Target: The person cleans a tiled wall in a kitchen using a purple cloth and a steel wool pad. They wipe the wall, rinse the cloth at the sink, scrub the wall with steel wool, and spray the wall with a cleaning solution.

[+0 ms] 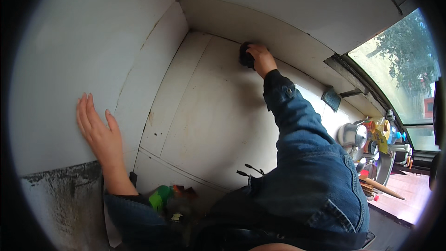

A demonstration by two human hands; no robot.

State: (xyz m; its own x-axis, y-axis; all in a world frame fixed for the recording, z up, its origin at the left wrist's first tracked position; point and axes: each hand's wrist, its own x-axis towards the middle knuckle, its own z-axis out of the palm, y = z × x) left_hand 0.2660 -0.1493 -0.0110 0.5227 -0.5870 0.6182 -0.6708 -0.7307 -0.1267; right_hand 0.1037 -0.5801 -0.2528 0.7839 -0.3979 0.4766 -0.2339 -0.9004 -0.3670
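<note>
My left hand (100, 132) lies with its fingers stretched out against the white wall panel (60, 74) on the left. It holds nothing. At the end of my outstretched arm, my right hand (263, 59) is closed round a bunched black cloth (245, 56). The cloth presses on the large pale panel (209, 102), close to the seam where it meets the panel above. Dark specks and faint smudges mark the pale panel. Part of the cloth is hidden under my fingers.
On the right, a silver kettle (351, 135), several bottles and a wooden-handled tool (388, 189) stand near a window (399, 60). A dark patch of material (331, 99) rests on the panel's right side. A green item (159, 197) sits low, near my left forearm.
</note>
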